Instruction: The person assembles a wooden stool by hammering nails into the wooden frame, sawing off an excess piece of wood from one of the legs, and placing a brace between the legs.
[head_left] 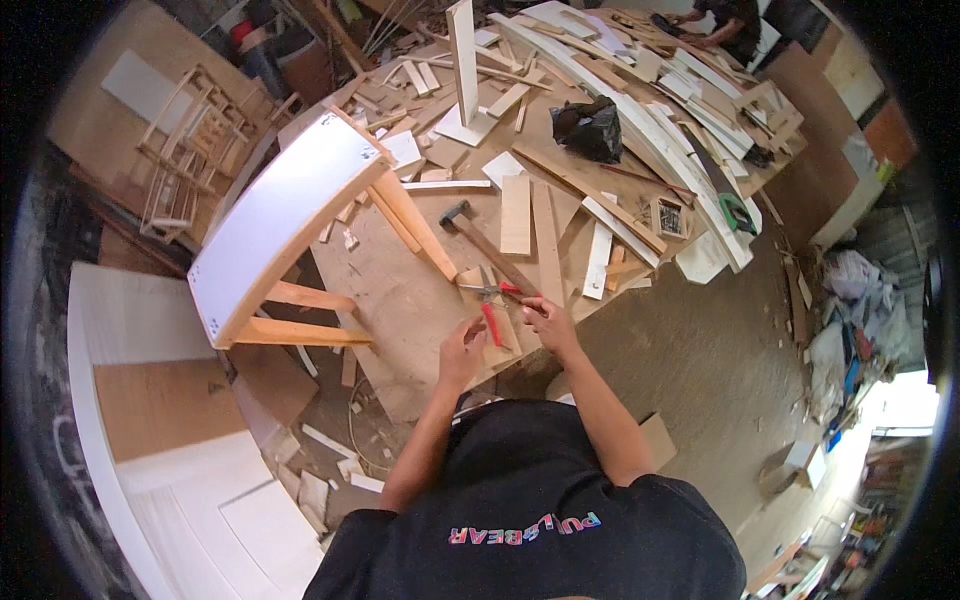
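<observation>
Red-handled pliers [491, 318] lie with handles spread wide on the near edge of the wooden work table [395, 335]. My left hand [463, 352] is beside one handle, fingers loosely curled and apart, with nothing visible in them. Close to the other handle, my right hand [549, 326] has its fingertips pinched together; whatever they hold is too small to make out. A hammer [487, 244] lies between the pliers and the boards, its wooden handle running toward my right hand. Under the pliers is a small wood piece [503, 328].
A white-topped wooden stool [290, 205] lies tipped at the left. Boards [516, 215], a black plastic bag [588, 130], a small box of fasteners [668, 217] and a green-handled saw [735, 212] cover the table. Another person [725, 30] works at the far right.
</observation>
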